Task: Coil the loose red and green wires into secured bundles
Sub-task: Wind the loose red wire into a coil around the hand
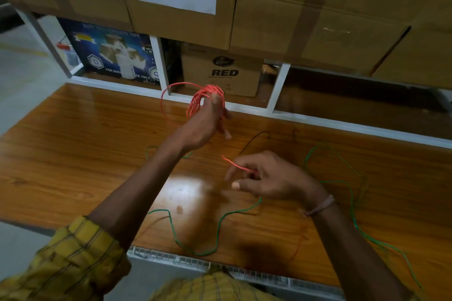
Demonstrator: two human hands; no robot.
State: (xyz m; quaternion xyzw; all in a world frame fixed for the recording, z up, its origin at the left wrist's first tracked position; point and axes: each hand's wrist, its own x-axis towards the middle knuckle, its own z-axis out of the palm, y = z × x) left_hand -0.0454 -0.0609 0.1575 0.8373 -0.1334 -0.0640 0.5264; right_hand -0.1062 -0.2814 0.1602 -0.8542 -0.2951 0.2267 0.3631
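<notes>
Above the wooden table (73, 144), the left hand (203, 127) holds the red wire coil (203, 100) raised, thumb and fingers curled round 1 side of its loops. The right hand (266, 178) sits lower and nearer, pinching the coil's free red tail (234, 165) between fingertips; motion blur hides exactly how. The wire looks light, thin and springy, so loops would likely fan apart unless pinched together where they cross, and the tail is best taken near its end for wrapping. The green wire (220, 227) lies loose across the table, under and around both arms, untouched.
</notes>
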